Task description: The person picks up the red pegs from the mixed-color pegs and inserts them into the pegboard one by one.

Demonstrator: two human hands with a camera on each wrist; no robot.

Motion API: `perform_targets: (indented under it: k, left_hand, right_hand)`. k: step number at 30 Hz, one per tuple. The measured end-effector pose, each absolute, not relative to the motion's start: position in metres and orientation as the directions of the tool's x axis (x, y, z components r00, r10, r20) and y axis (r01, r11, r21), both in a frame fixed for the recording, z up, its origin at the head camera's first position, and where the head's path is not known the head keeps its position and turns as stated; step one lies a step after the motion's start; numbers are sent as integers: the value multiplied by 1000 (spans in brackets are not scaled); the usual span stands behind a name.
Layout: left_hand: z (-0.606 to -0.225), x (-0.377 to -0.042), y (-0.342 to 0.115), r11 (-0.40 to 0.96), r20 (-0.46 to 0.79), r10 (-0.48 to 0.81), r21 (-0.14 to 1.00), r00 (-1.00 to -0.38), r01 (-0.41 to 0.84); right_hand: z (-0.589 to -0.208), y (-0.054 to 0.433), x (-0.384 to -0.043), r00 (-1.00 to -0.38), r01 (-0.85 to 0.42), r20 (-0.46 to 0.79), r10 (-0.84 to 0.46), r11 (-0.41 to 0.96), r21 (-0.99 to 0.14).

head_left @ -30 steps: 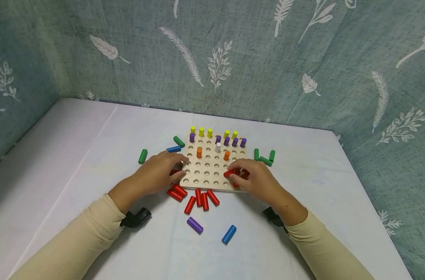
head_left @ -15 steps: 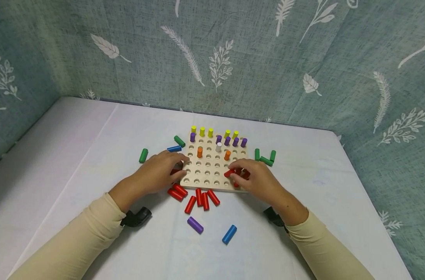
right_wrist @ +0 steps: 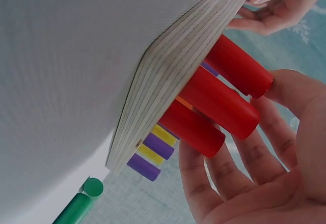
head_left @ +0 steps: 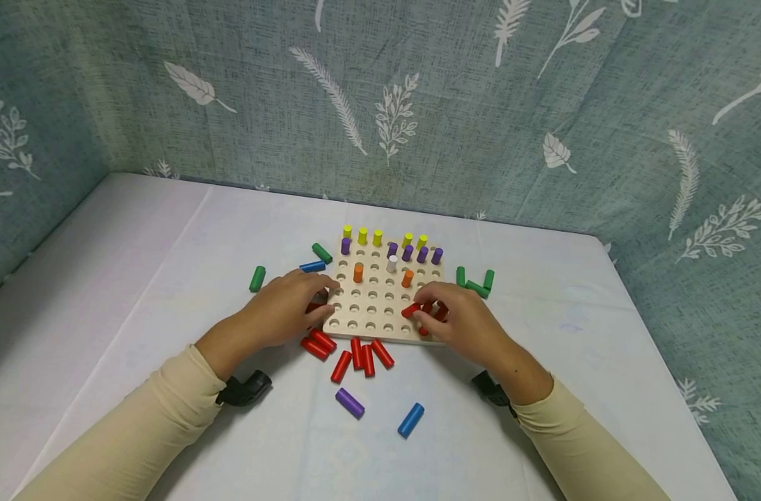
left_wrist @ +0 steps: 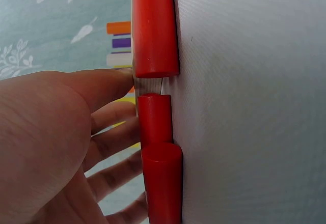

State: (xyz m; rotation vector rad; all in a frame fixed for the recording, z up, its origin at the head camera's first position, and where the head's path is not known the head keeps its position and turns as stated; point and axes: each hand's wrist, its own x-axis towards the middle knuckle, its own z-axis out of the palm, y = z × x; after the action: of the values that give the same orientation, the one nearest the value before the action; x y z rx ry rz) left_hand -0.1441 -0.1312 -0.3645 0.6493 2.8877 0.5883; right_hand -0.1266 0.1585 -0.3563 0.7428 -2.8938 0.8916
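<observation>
A pale wooden pegboard (head_left: 362,316) lies on the table, with rows of round holes. At its front right corner my right hand (head_left: 465,320) pinches a red peg (right_wrist: 242,66) between thumb and fingers. Two more red pegs (right_wrist: 221,102) stand in the board close beside it, partly hidden by the hand in the head view. My left hand (head_left: 286,306) rests at the board's left edge, thumb tip on the edge and fingers loosely spread, holding no peg. Loose red pegs (left_wrist: 163,183) lie along the board next to the left hand.
Yellow pegs (head_left: 362,236), purple pegs (head_left: 422,255), orange pegs (head_left: 358,273) and a white peg (head_left: 391,264) stand in the board. Several red pegs (head_left: 368,360), a purple peg (head_left: 350,403) and a blue peg (head_left: 410,419) lie in front. Green pegs (head_left: 257,279) lie at both sides.
The head view has shifted very slightly. Both hands stay in nearly the same places, the right fingers still at the red peg and the left hand at the board's edge.
</observation>
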Motion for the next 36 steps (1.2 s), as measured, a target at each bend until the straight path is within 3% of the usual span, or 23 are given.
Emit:
perform_targets:
  k: [17,22,27,36]
  left_hand:
    - [-364,-143,-131,835,-48,430,401,-901,377]
    - [-365,-144,-132,837,-47,428,398,-902,377]
    - [-366,-144,-133,838,-44,426,396,-904,375]
    - [-365,-143,-131,844,-52,422,387,-905,371]
  right_hand:
    - [-352,167,-127,-899,-429,156,-410,749,-505]
    - [-345,177,-132,-910,-373,35,-414,775,-510]
    - [-348,186,-139,-876,-369,-116,-469,805,-465]
    - [-360,191,-145,-852,-368,-197,-485,822,-435]
